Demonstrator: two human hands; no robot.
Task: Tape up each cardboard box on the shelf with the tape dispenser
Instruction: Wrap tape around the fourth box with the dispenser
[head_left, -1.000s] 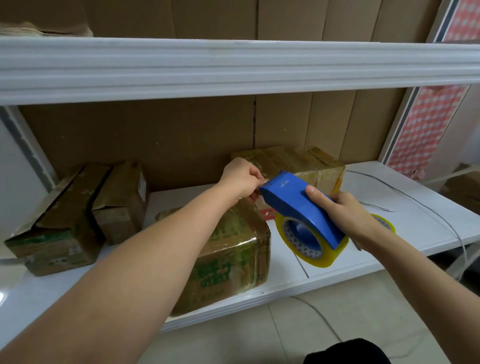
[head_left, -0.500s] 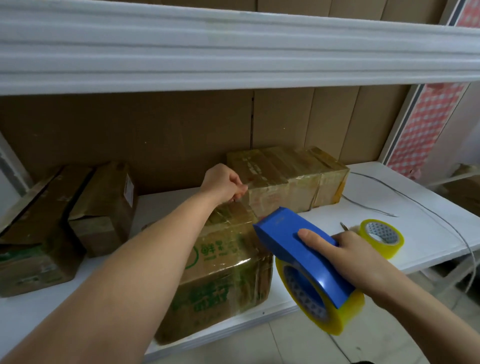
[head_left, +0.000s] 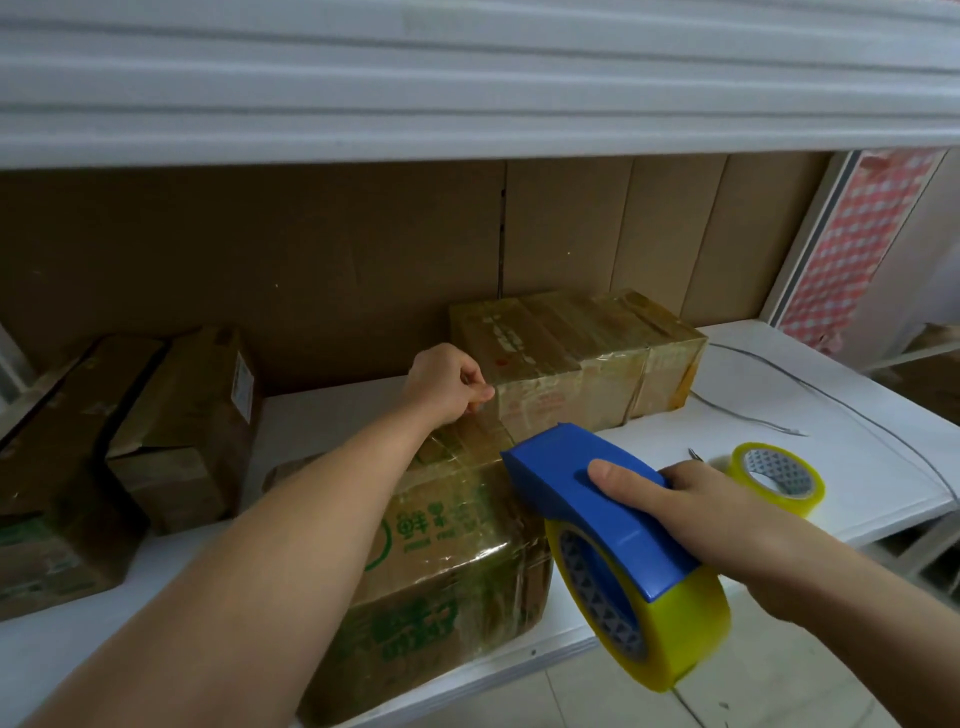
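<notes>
A cardboard box with green print (head_left: 441, 571), glossy with clear tape, sits at the front edge of the white shelf (head_left: 779, 415). My left hand (head_left: 447, 382) is at the box's far top edge, its fingers pinching what looks like the clear tape end. My right hand (head_left: 691, 506) grips the blue tape dispenser (head_left: 602, 504), which carries a yellow tape roll and hovers over the box's right end, off the shelf front. A stretch of clear tape seems to run from dispenser to left hand; it is hard to see.
A taped box (head_left: 576, 358) stands behind, against the cardboard back wall. Two brown boxes (head_left: 187, 421) (head_left: 57, 467) with loose flaps lie at the left. A spare yellow tape roll (head_left: 774, 478) and a thin grey cable (head_left: 831, 400) lie at the right. An upper shelf edge (head_left: 467, 104) hangs overhead.
My left hand has moved back to the box's far edge, away from the dispenser. My right hand has pulled the dispenser nearer and lower, off the shelf front.
</notes>
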